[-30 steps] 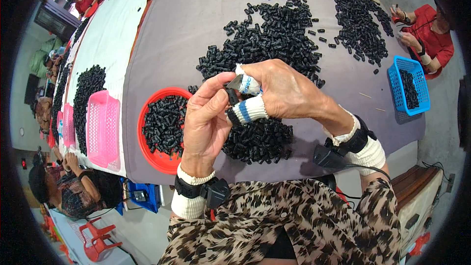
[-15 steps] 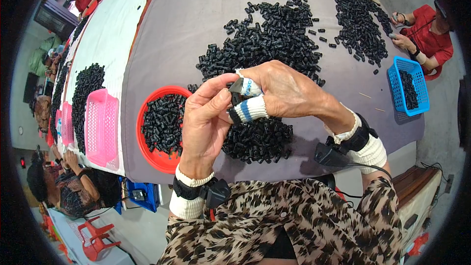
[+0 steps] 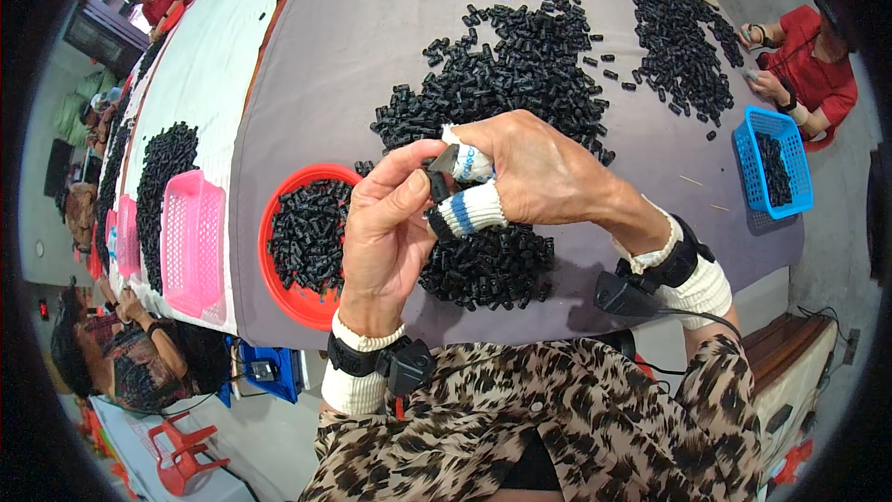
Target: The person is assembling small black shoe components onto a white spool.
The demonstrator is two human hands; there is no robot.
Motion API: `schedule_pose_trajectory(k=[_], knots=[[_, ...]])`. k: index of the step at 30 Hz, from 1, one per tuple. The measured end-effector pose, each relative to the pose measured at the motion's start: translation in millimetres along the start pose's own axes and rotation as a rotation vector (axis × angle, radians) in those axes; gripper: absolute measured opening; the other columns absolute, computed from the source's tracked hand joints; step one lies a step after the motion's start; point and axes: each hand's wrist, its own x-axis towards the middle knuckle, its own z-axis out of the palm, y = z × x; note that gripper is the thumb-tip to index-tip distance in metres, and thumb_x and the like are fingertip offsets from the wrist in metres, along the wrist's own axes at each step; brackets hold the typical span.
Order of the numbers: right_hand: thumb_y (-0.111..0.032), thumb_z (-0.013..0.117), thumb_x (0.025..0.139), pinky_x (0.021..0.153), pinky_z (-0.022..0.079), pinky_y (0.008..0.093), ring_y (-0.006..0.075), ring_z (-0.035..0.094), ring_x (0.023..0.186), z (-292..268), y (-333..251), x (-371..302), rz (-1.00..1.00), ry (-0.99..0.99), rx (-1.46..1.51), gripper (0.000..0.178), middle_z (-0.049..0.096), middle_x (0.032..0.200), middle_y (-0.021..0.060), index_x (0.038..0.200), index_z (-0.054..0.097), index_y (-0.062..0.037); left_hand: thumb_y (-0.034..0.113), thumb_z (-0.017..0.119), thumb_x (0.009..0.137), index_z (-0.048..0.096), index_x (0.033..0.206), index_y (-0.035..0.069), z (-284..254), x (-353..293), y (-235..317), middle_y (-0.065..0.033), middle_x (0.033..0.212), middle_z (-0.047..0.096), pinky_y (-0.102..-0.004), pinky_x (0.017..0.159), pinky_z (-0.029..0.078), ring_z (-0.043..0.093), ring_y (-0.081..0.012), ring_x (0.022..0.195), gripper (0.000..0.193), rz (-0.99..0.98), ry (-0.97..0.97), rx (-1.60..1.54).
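Note:
My left hand (image 3: 383, 232) pinches a small black plastic piece (image 3: 438, 187) between thumb and fingers, over the table. Against it, my right hand (image 3: 548, 169) grips a small grey metal blade (image 3: 447, 160), whose lower part is hidden by the fingers. White cloth finger sleeves (image 3: 474, 208) with blue marks cover the thumb and forefinger of that hand. Below both hands lies a small heap of black pieces (image 3: 488, 265). A red round basin (image 3: 269, 284) holding more such pieces stands beside my left hand. Beyond my hands spreads a larger heap (image 3: 506, 74) of the same pieces.
On the right stand a blue basket (image 3: 805, 188) with black pieces and a person in red (image 3: 818, 60) working. Two thin sticks (image 3: 690, 180) lie nearby. Pink baskets (image 3: 195, 242) and another person (image 3: 139, 349) are at the left. A cable (image 3: 701, 314) runs from my right wrist.
My hands stay almost in place. The blade and the black piece have shifted and tilted slightly between my fingers.

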Motion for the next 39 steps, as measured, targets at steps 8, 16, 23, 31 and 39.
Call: schedule_pose_trajectory(k=[8, 16, 23, 31, 39], knots=[[-0.028, 0.073, 0.067, 0.057, 0.043, 0.0339, 0.0206, 0.057, 0.06, 0.7, 4.8, 1.2, -0.009, -0.017, -0.051, 0.037, 0.06, 0.068, 0.0093, 0.083, 0.058, 0.001, 0.007, 0.055, 0.086, 0.053, 0.111, -0.004, 0.8, -0.2, 0.0, -0.0129, 0.101, 0.061, -0.0311, 0.078, 0.052, 0.062, -0.0182, 0.09, 0.027, -0.004, 0.004, 0.029], [-0.027, 0.072, 0.068, 0.056, 0.044, 0.0347, 0.0214, 0.057, 0.06, 0.5, 4.1, 0.4, -0.001, -0.049, -0.026, 0.034, 0.06, 0.067, 0.0106, 0.081, 0.057, 0.0008, 0.006, 0.054, 0.086, 0.054, 0.11, -0.004, 3.7, -1.6, 1.7, -0.0123, 0.101, 0.061, -0.0297, 0.077, 0.052, 0.061, -0.0179, 0.089, 0.026, -0.003, 0.006, 0.05], [-0.03, 0.069, 0.071, 0.054, 0.043, 0.0355, 0.0253, 0.055, 0.056, 8.9, 9.5, -1.4, -0.056, 0.03, -0.025, 0.035, 0.057, 0.063, 0.0137, 0.076, 0.054, 0.0021, 0.004, 0.054, 0.086, 0.055, 0.109, -0.004, 3.6, -2.0, 2.0, -0.0109, 0.1, 0.061, -0.027, 0.078, 0.05, 0.06, -0.0148, 0.089, 0.024, 0.009, 0.039, 0.126], [-0.032, 0.068, 0.068, 0.054, 0.042, 0.038, 0.0312, 0.055, 0.056, 1.6, -0.1, -1.3, -0.042, 0.056, -0.007, 0.038, 0.056, 0.061, 0.0174, 0.071, 0.055, 0.0034, 0.003, 0.056, 0.084, 0.055, 0.109, -0.004, 9.9, -2.2, 0.5, -0.0115, 0.1, 0.061, -0.0277, 0.078, 0.05, 0.061, -0.0154, 0.087, 0.026, 0.026, 0.045, 0.072], [-0.031, 0.067, 0.068, 0.053, 0.042, 0.0381, 0.0306, 0.055, 0.054, 3.5, 4.1, -1.1, -0.037, 0.028, -0.019, 0.038, 0.056, 0.06, 0.0174, 0.071, 0.054, 0.0038, 0.003, 0.056, 0.084, 0.055, 0.108, -0.005, 7.4, -3.2, 0.8, -0.0111, 0.1, 0.062, -0.0269, 0.078, 0.05, 0.061, -0.015, 0.088, 0.026, 0.03, 0.054, 0.108]])
